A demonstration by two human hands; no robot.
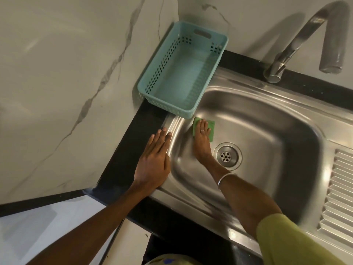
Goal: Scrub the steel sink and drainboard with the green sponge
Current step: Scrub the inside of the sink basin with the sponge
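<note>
Now my right hand (202,139) presses the green sponge (204,129) flat-fingered into the steel sink's (267,134) far-left corner, probably scrubbing; my left hand (154,161), fingers straight, braces on the rim.

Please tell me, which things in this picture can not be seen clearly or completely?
- Green sponge, head view: its middle lies under the right hand, so its contact with the sink is hidden.
- Drainboard: cut off by the right edge.
- Tap: blurred; its spout runs past the top edge.
- Basket: what lies under it is covered.
- Left hand: its palm faces down, so what lies under it is unseen.
</note>
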